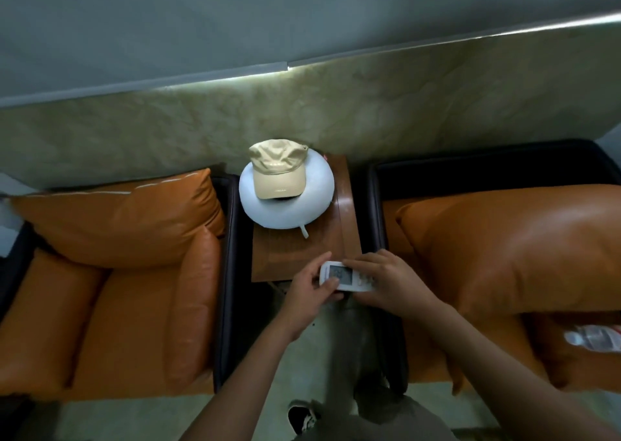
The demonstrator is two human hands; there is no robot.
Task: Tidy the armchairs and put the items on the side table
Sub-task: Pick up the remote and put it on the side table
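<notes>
The white rectangular plastic remote control [340, 274] is being pinched by the left grip [307, 292] and the right grip [386, 282] at the near edge of the brown wooden worktop [295, 252]. If released there, it could be tipped off.

Both bare arms reach forward and meet in the middle. The left forearm [242, 373] rises from the bottom edge, slanting up and to the right, with the wrist straight. The left hand [307, 287] pinches the screen end of a remote [344, 276], its thumb [331, 284] on the near edge and its fingers [317, 266] curled round the far side. The right forearm [487, 350] comes in from the lower right corner, angled up and to the left. The right hand [386, 282] lies back upward, and its fingers [358, 266] curl over the button end of the remote. The two hands nearly touch.
</notes>
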